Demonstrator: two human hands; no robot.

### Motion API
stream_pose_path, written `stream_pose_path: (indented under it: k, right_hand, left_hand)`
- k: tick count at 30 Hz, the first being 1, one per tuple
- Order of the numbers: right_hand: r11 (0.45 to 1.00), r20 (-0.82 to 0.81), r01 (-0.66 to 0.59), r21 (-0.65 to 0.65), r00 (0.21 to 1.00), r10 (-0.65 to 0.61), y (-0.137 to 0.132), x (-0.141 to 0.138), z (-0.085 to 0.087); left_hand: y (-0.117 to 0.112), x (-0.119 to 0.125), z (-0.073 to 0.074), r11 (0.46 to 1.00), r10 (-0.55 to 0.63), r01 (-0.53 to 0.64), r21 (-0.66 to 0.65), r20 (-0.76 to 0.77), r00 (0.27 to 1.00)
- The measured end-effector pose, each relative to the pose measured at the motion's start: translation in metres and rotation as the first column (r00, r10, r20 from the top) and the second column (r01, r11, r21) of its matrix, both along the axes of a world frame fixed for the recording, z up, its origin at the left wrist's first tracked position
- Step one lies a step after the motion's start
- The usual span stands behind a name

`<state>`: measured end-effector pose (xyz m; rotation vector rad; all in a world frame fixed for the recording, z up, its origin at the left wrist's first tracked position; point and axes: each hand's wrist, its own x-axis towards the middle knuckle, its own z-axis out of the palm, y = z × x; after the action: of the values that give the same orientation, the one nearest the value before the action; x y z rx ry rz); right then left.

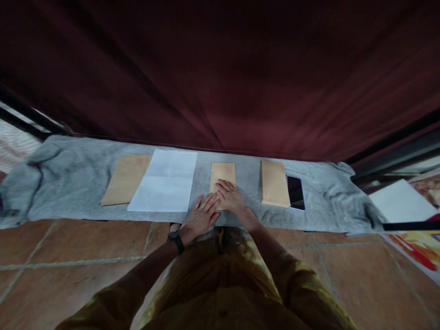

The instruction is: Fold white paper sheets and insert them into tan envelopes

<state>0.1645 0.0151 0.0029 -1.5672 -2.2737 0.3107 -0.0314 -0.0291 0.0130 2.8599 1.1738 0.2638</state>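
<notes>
A brown envelope (222,171) lies upright in front of me on a grey cloth. My right hand (229,196) rests flat on its lower half, fingers stretched out. Beside it, my left hand (202,213) lies with spread fingers, its fingertips at the envelope's lower left edge. To the left is a stack of white paper (165,181) with a crease across it, partly over a pile of brown envelopes (123,181). On the right sits another pile of brown envelopes (274,183).
A dark-screened phone (296,192) lies against the right envelope pile. The grey cloth (326,197) covers a narrow bench, rumpled at both ends. A dark red curtain (220,91) hangs behind it. A white sheet or board (402,199) is at the far right, above tiled floor (360,270).
</notes>
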Motion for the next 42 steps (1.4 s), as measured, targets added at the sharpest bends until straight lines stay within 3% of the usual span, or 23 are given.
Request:
stream_pose_path:
  k: [8,19,24,35,42]
  right_hand:
    - [0.998,0.090,0.059,0.014,0.994,-0.060,0.029,0.009,-0.005]
    - [0.990,0.004,0.137,0.042,0.991,-0.137,0.055,0.009,-0.010]
    - [0.993,-0.015,0.105,0.050,0.994,-0.104,0.033,0.007,-0.011]
    - [1.000,0.003,0.006,0.029,1.000,-0.006,-0.045,0.017,-0.004]
    - [1.000,-0.010,0.001,0.018,1.000,-0.001,-0.072,0.024,-0.003]
  left_hand:
    - [0.001,-0.001,-0.002,1.000,-0.002,0.002,-0.006,0.021,1.000]
    - [0.001,-0.001,-0.005,1.000,0.012,-0.012,-0.019,0.012,1.000]
    - [0.000,0.000,-0.002,1.000,0.007,-0.007,-0.024,0.005,1.000]
    - [-0.004,0.002,-0.005,1.000,0.022,-0.022,-0.020,-0.009,1.000]
    - [-0.004,0.004,-0.010,0.999,0.024,-0.024,-0.027,0.004,1.000]
